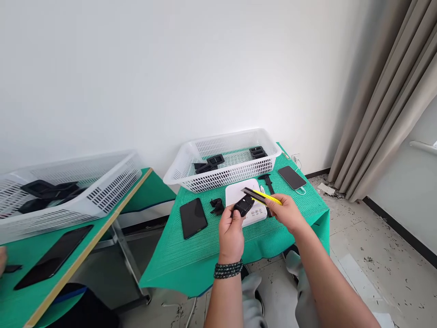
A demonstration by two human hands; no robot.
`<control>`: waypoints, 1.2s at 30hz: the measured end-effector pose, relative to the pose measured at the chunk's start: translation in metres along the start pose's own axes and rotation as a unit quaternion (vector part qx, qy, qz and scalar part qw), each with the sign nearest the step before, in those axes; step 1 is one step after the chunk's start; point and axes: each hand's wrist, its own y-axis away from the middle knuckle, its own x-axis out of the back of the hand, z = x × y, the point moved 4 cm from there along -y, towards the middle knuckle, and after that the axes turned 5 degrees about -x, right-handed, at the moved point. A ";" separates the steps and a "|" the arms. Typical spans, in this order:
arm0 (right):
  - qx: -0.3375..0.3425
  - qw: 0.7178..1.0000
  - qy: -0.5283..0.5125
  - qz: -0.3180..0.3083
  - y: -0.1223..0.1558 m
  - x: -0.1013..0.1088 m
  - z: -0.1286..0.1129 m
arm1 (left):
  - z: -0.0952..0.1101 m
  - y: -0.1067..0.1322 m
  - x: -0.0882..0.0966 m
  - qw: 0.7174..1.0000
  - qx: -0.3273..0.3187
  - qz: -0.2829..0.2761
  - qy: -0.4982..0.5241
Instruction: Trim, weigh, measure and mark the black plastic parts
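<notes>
My left hand (231, 230) is closed around a small black moulded part (243, 206) with a recess in its upper face. In my right hand (286, 212) is a yellow and black utility knife (264, 196), its blade pointing left just above the black part. Whether the blade touches the part I cannot tell. Both hands are over a white kitchen scale (241, 185) with buttons along its front. Black scraps (216, 206) lie left of the scale, beside a dark tablet (193, 217). A black caliper (267, 183) rests behind my right hand.
A white plastic basket (225, 173) with black parts (215, 160) stands at the back of the green-covered table (191, 262). A phone (292, 177) on a cable lies right. Another table at left holds a basket (116, 182) and a dark tablet (54, 256); a person's hand (2, 259) shows there.
</notes>
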 end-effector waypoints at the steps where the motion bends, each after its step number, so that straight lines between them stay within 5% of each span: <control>1: -0.003 1.000 -0.005 -0.009 0.000 0.001 0.000 | -0.001 0.000 0.001 1.000 -0.004 -0.001 -0.013; 4: -0.020 0.998 0.010 -0.060 0.002 0.001 -0.001 | -0.002 -0.001 0.005 0.999 -0.017 -0.002 -0.037; 8: 0.003 0.999 0.033 0.032 0.002 0.011 -0.003 | -0.002 -0.001 0.008 0.998 -0.026 0.004 -0.057; 12: -0.010 0.999 0.040 -0.015 -0.001 0.007 -0.001 | -0.001 -0.002 0.009 0.998 -0.020 -0.004 -0.066; 16: 0.014 0.998 0.042 0.042 -0.003 0.014 -0.004 | 0.001 -0.004 0.011 0.999 -0.013 0.011 -0.035; 22: -0.013 1.000 -0.027 0.006 -0.010 0.015 -0.005 | 0.005 -0.009 0.013 0.998 -0.014 0.043 0.045; 29: -0.027 0.982 -0.187 -0.002 -0.017 -0.022 0.001 | 0.001 -0.007 -0.011 0.996 0.031 0.006 0.088; 36: -0.018 0.986 -0.165 -0.020 -0.032 -0.036 0.005 | 0.011 -0.012 -0.024 0.990 0.070 -0.015 0.124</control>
